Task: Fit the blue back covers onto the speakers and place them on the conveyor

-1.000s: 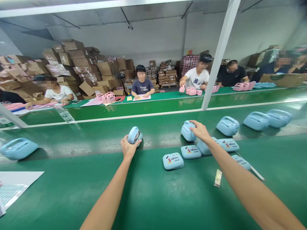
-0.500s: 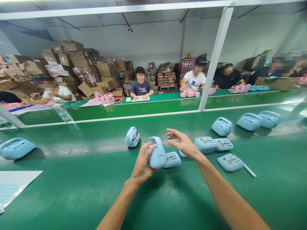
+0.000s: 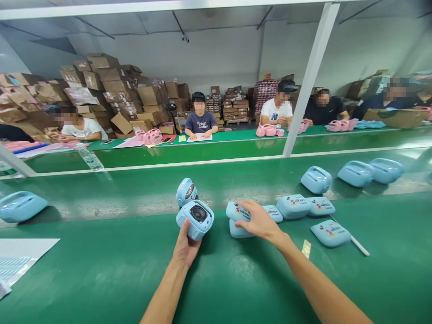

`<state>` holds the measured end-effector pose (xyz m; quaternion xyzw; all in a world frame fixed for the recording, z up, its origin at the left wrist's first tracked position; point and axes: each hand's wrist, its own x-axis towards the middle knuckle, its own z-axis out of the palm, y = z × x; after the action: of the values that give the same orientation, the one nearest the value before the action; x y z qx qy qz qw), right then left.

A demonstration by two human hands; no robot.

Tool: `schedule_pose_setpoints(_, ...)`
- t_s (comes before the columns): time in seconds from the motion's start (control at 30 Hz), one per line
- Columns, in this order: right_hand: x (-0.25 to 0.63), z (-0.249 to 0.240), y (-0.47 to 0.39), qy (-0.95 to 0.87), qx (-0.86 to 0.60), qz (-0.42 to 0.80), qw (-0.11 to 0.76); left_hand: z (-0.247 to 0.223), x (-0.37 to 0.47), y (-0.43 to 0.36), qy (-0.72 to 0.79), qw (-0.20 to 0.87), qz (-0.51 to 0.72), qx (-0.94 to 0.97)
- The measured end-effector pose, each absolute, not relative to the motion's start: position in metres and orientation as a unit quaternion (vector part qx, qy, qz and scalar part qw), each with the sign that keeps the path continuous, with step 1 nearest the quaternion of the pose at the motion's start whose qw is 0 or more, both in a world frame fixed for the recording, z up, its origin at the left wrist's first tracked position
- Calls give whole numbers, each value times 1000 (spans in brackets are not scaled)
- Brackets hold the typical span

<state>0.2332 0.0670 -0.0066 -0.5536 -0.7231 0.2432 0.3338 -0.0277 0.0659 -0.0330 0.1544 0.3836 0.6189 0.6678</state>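
My left hand (image 3: 186, 248) is wrapped round a light-blue portable speaker (image 3: 199, 230), its round black driver exposed and facing up toward me. My right hand (image 3: 263, 220) has its thumb and fingers closed on a light-blue speaker cover (image 3: 235, 210) printed with Mickey. Directly below that cover is another blue cover (image 3: 237, 229), partly hidden by it. Just behind the held speaker stands a second blue speaker (image 3: 185, 191) with a dark panel. Right of my right hand lie more printed covers (image 3: 293, 207).
Several blue speakers (image 3: 356, 173) stand on the conveyor belt at the right, one speaker (image 3: 22, 207) at the left. A white stick (image 3: 360, 245) lies beside a cover. Paper sheets (image 3: 27, 247) lie at left. A water bottle (image 3: 91, 158) and co-workers (image 3: 201, 119) are across the line.
My left hand has moved left and turned the speaker so its driver shows. My right hand has come down and taken hold of a cover. A small yellowish strip now shows by my right forearm.
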Motion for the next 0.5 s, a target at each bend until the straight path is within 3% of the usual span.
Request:
schedule_pose_setpoints(0.07,225,-1,62,-669,-511,327,429,-31,-23,61,385,671,610,170)
schedule_pose_setpoints(0.17,205,8,47,-632,-443,428,470,-26,-11,50,369,677,596,224)
schedule_pose_setpoints(0.5,171,1,22,-692,-509,269,435,-18,6,31,347,710,538,293)
